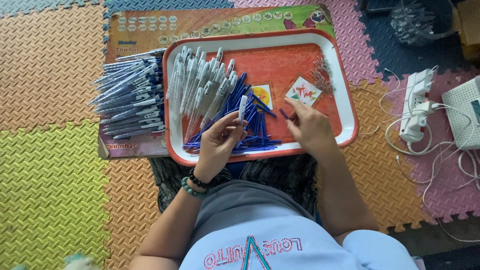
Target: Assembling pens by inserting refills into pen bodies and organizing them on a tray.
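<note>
Foam puzzle-mat floor (50, 165), multicolour tiles. Red tray (350, 115) sits on a printed board (145, 25), finished pens (131, 95) stacked left of it. Power strip (417, 107) far right. Left hand (219, 145) grip pinches a white pen barrel (242, 109); right hand (309, 125) grip pinches a blue refill (283, 113) over the tray.

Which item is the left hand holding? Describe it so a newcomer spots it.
Start at the red tray with the white rim on the foam floor mats. Near its middle, above the loose blue refills, the left hand pinches one white pen barrel. It alone stands upright, apart from the white barrels lying heaped.
</note>
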